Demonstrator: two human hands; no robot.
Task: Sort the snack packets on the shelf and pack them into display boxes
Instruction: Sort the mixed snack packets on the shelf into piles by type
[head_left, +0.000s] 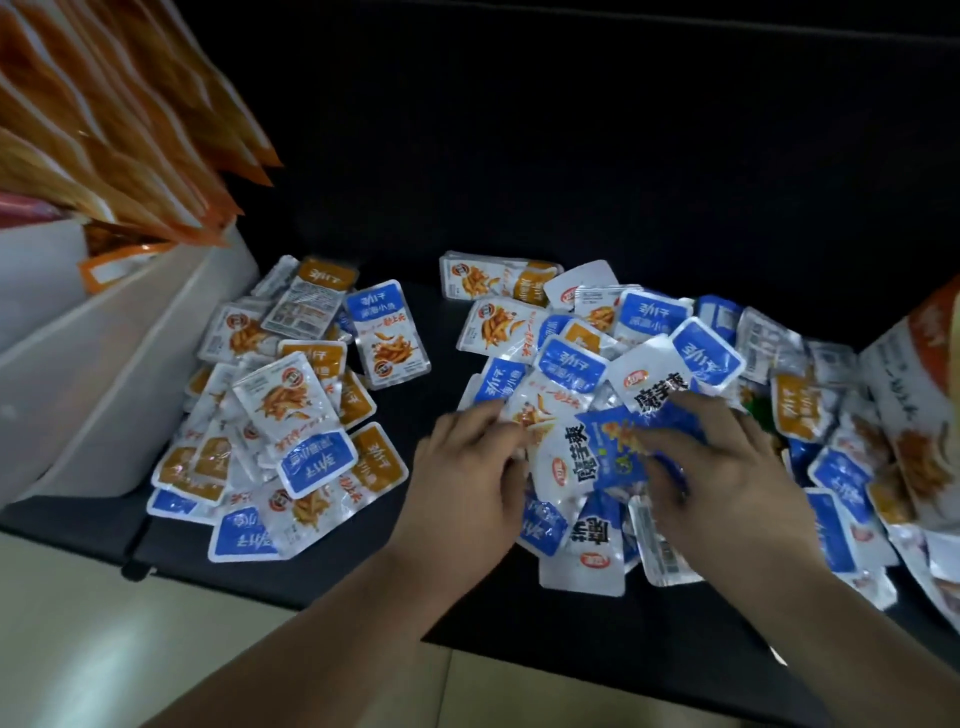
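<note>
Your black shelf (519, 208) sits above a pale floor (78, 623). White display boxes (104, 364) stand at the left, beside 2 heaps of snack packets: left pile (280, 415) and right pile (649, 338). On the right pile, your left hand (462, 478) touches packets, grip unclear, and your right hand (727, 467) pinches a blue packet (613, 431).

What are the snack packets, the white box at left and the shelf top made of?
Snack packets: thin glossy plastic film, perhaps foil-lined; crinkled, with glare on sealed edges. White box: smooth matte walls, rigid plastic or coated board; cannot tell which. Shelf top: dark, matte, seamed; material unclear.
</note>
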